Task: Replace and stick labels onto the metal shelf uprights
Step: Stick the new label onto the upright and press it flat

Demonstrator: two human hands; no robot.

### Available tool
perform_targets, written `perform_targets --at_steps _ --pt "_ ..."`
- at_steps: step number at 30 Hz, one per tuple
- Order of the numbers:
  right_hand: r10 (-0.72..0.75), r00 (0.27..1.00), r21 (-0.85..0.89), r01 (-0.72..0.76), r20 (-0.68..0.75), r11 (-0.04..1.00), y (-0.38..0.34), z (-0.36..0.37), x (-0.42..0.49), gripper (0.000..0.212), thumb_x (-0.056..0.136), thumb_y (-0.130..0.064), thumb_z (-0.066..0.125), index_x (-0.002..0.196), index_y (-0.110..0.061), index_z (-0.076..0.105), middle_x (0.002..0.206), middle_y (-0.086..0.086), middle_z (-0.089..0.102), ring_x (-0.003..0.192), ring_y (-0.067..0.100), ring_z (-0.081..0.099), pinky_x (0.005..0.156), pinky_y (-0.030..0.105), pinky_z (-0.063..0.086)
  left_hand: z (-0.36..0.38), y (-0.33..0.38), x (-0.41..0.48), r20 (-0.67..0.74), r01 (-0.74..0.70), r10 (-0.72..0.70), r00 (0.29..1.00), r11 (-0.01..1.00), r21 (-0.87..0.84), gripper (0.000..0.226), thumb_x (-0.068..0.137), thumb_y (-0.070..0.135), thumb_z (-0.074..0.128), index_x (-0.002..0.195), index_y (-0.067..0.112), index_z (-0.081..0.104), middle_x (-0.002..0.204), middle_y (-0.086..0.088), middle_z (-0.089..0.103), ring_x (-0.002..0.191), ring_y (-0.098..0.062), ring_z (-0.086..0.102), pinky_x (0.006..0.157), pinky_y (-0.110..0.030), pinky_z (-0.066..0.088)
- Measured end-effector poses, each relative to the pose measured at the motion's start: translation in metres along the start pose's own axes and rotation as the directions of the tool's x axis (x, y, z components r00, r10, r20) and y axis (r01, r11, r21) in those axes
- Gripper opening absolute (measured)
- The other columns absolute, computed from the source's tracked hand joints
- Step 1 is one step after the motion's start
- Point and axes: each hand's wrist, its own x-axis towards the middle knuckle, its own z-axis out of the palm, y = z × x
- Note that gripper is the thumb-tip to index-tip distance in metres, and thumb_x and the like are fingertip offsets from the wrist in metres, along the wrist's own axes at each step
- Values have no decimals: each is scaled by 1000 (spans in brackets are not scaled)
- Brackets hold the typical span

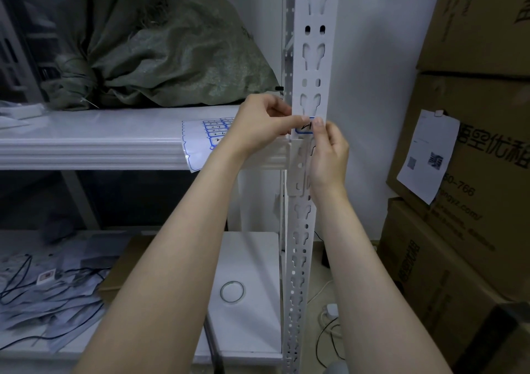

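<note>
A white metal shelf upright (312, 67) with keyhole slots runs top to bottom at centre right. A small blue-bordered label (305, 128) with black handwriting lies against the upright at shelf height. My left hand (259, 128) pinches the label's left side, its thumb stretched across it. My right hand (328, 156) holds the label's right edge with thumb and forefinger. Both hands cover part of the label. A sheet of blue-bordered labels (205, 138) lies on the white shelf board (91, 141), just left of my left hand.
A green woven sack (172, 55) sits on the shelf. On the lower shelf lie a tape roll (232, 291), papers and black cables (43, 293). Stacked cardboard boxes (470, 173) stand close on the right. A white plug and cord (329, 310) lie on the floor.
</note>
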Motion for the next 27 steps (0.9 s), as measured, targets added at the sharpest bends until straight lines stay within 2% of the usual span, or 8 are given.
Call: perform_targets --at_steps 6,11,15,17,21,23,27 --pt "78 997 81 -78 10 994 -2 1 -2 29 94 -33 53 95 -7 67 89 3 67 86 11 61 81 28 48 6 1 -5 -33 -116 120 992 990 86 30 82 26 76 92 -1 68 82 -8 74 70 -12 67 79 -41 57" --pt "12 1000 -45 -12 0 999 -3 -1 -2 26 96 -32 51 85 -13 65 75 -4 61 74 7 54 72 29 45 5 0 -3 -41 -125 129 991 988 88 28 81 26 78 89 1 68 79 -6 74 66 -9 66 78 -42 58" --pt "15 1000 -96 -15 -6 995 -4 0 -3 25 96 -36 50 81 -21 64 75 -9 62 75 8 56 74 33 47 8 -2 -2 -54 -146 156 986 976 162 27 83 30 75 90 6 68 82 -3 73 73 -9 69 74 -30 58" --pt "42 999 -66 -42 -15 997 -5 2 -4 25 96 -35 50 87 -18 66 82 -4 66 79 10 59 76 32 50 10 -1 -5 -74 -167 186 980 963 213 26 84 32 74 91 7 69 84 -2 73 76 -10 69 70 -25 56" --pt "53 998 -45 -55 -39 997 -7 2 -5 26 96 -32 51 88 -12 66 81 1 63 75 7 56 71 26 46 8 -1 -3 -58 -137 149 987 974 180 30 82 33 75 92 5 69 84 -3 74 78 -14 70 77 -35 58" --pt "54 998 -51 -55 -31 997 -8 1 -4 27 96 -32 52 88 -10 66 79 0 63 75 7 56 72 27 46 4 -2 -1 -23 -108 111 994 986 127 32 81 33 76 93 4 68 85 -4 75 82 -18 71 82 -42 57" --pt "62 998 -12 -62 -16 998 -8 -1 -6 24 96 -29 52 92 -11 67 85 -2 66 81 5 59 77 25 47 2 -3 -1 13 -77 76 997 995 64 35 80 33 77 95 3 68 87 -7 75 86 -23 71 86 -45 56"
